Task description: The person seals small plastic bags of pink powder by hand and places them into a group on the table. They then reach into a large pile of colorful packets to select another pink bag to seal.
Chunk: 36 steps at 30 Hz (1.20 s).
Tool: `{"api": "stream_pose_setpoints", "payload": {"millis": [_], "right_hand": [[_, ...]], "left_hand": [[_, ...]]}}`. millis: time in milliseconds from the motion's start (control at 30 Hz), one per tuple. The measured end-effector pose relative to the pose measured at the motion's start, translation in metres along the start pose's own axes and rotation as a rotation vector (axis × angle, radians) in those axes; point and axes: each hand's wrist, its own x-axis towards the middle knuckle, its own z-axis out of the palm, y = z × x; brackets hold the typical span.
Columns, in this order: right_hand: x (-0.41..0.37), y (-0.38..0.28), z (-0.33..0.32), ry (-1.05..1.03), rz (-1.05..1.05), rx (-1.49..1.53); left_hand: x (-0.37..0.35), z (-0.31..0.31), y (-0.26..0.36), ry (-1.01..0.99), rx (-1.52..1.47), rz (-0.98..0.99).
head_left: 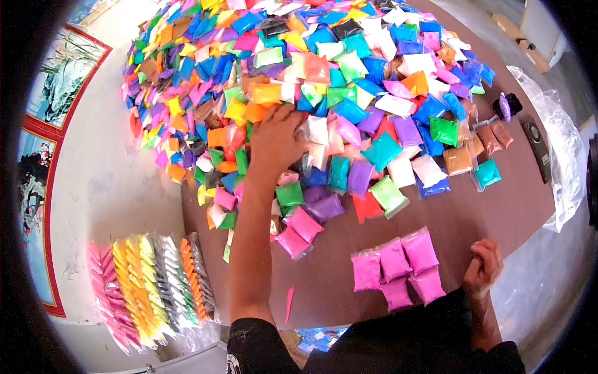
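Observation:
My left hand (277,140) reaches forward into a big heap of small coloured powder packets (324,81) on a brown table (486,212). Its fingers press down among orange, white and pink packets; whether it grips one I cannot tell. My right hand (483,268) rests loosely curled at the table's near edge, holding nothing. Just left of it lies a small group of pink packets (398,268), laid side by side apart from the heap.
Bundles of packets sorted by colour (149,287) lie on the floor at lower left. A clear plastic bag (560,162), a dark flat device (537,146) and a small black and purple object (506,106) sit at the table's right end. Framed pictures (43,124) lean at left.

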Motion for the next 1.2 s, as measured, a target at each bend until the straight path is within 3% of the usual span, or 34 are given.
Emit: {"api": "stream_pose_setpoints", "payload": {"millis": [33, 100, 233, 500, 867, 1200], "right_hand": [[0.001, -0.001, 0.000, 0.002, 0.001, 0.001], [0.002, -0.002, -0.001, -0.012, 0.009, 0.003], [0.001, 0.003, 0.000, 0.028, -0.043, 0.022], [-0.003, 0.002, -0.002, -0.047, 0.034, 0.025], [-0.004, 0.006, -0.004, -0.064, -0.001, 0.038], [-0.005, 0.005, -0.002, -0.057, 0.013, 0.002]], "left_hand": [[0.004, 0.001, -0.008, 0.000, 0.001, 0.002], [0.009, 0.001, -0.024, 0.044, 0.307, -0.046], [0.009, -0.010, -0.052, -0.030, 0.376, -0.165], [-0.001, -0.006, -0.097, 0.124, 0.272, -0.221], [-0.007, -0.017, -0.090, 0.067, 0.335, -0.274], [-0.037, -0.039, -0.108, 0.317, 0.118, -0.196]]}}
